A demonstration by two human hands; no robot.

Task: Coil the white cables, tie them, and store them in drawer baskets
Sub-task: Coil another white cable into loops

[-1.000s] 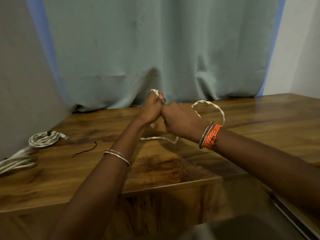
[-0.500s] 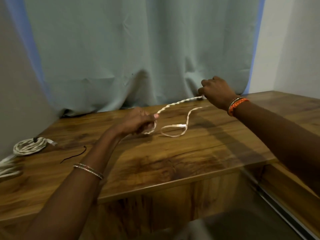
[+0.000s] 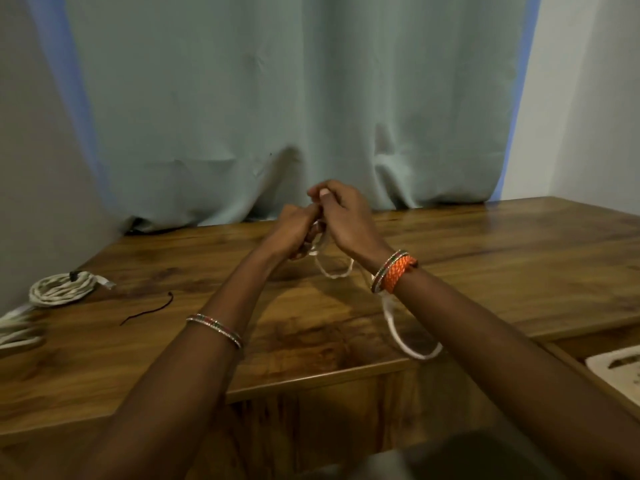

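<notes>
Pinching together above the counter [image 3: 485, 258], the fingers [image 3: 323, 194] of both hands meet at the centre of the view, curled narrow around a white cable [image 3: 408, 344]. The left hand [image 3: 294, 230] grips a small bunch of loops from the left; the right hand [image 3: 343, 220] sits just above and touching it, thumb and forefinger nipping the strand at the top. How many loops are gathered is hidden between the palms.

From that grip the cable falls toward the viewer. One short loop hangs just below the hands; a longer loop trails down under the right wrist, past an orange bracelet [image 3: 398, 273], and reaches the counter's near edge. The loose length therefore lies below and to the right of the fingers, its long axis running from them back toward the body, nearer the right hand, which seems best placed to draw it up for the next turn.

Well apart, at far left, a coiled cable [image 3: 60, 289] already tied rests on the counter, with a thin black tie [image 3: 147, 311] beside it.
</notes>
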